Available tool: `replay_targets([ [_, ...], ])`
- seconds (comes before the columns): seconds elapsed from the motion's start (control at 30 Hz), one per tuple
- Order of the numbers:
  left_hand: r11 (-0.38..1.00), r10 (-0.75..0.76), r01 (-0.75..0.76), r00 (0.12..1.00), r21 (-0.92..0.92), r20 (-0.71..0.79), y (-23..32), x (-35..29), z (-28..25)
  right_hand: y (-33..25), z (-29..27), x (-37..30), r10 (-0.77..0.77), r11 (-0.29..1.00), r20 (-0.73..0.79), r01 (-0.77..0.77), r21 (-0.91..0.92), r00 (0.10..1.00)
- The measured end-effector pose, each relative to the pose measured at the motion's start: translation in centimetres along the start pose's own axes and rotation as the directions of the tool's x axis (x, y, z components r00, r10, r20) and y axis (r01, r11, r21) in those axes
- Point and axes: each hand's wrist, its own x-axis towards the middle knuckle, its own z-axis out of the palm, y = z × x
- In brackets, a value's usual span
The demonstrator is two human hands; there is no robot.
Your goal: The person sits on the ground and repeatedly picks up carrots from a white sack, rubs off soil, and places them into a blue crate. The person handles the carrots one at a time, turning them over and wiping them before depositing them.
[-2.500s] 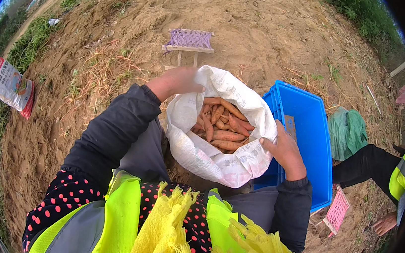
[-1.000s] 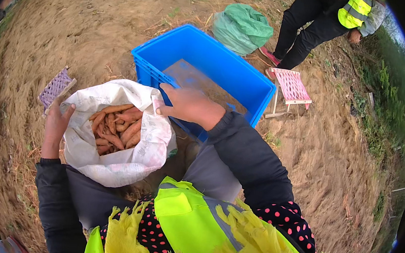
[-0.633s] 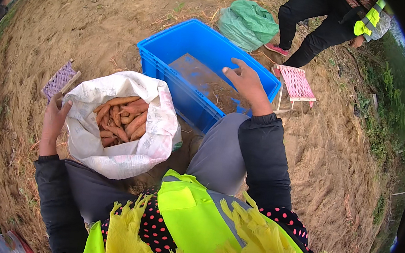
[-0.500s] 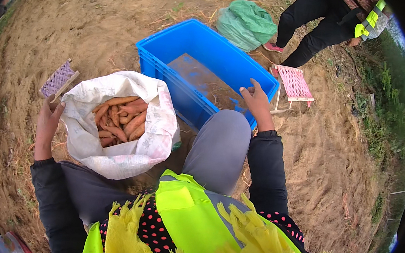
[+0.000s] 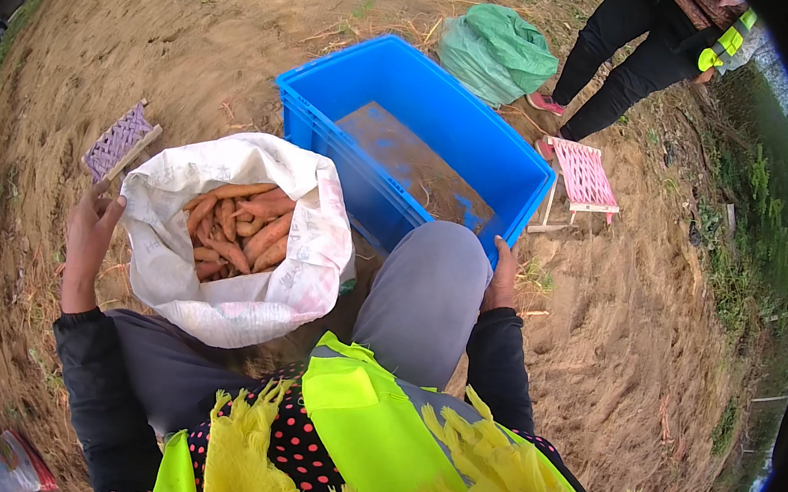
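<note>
A white woven sack (image 5: 240, 314) stands at my left with its rim rolled outward, filled with orange-skinned sweet potatoes (image 5: 251, 225). Beside its left edge is my left hand (image 5: 92, 236), fingers apart and the thumb touching the rolled rim or very close to it. To the right of the sack lies a long blue plastic crate (image 5: 364, 170), open at the top, with brown soil showing on its bottom. My right hand (image 5: 502, 276) is at the crate's near right corner, fingers against the edge; my knee hides part of this hand.
A purple woven stool (image 5: 118, 143) sits beyond my left hand. Past the crate are a green sack (image 5: 498, 56) and a pink woven stool (image 5: 583, 175). Another person (image 5: 635, 50) in dark trousers stands there. Bare soil surrounds us, with plants along the right edge.
My right hand has come down from above the crate's right end to its near corner. The left hand stays beside the sack. The whole view has shifted slightly.
</note>
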Motion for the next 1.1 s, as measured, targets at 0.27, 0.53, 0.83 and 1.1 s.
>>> replay_targets([
  [0.27, 0.998, -0.032, 0.034, 0.999, -0.051, 0.038, 2.7, -0.5, 0.9, -5.7, 7.9, -2.5, -0.185, 0.976, 0.088, 0.193, -0.099, 0.979],
  [0.53, 0.998, 0.068, -0.068, 0.998, 0.015, 0.000, 7.6, -2.4, 0.7, -14.8, 23.3, 3.1, -0.341, 0.859, 0.315, 0.429, -0.278, 0.886],
  [0.83, 0.962, 0.127, -0.133, 0.991, 0.238, 0.037, 8.7, -4.2, -0.1, -17.8, 44.2, 7.1, -0.271, 0.662, 0.582, 0.588, -0.466, 0.766],
  [1.1, 0.971, 0.082, -0.107, 0.989, 0.213, 0.124, 8.8, -4.5, -0.6, -14.3, 55.6, -1.5, -0.136, 0.406, 0.845, 0.807, -0.428, 0.517],
])
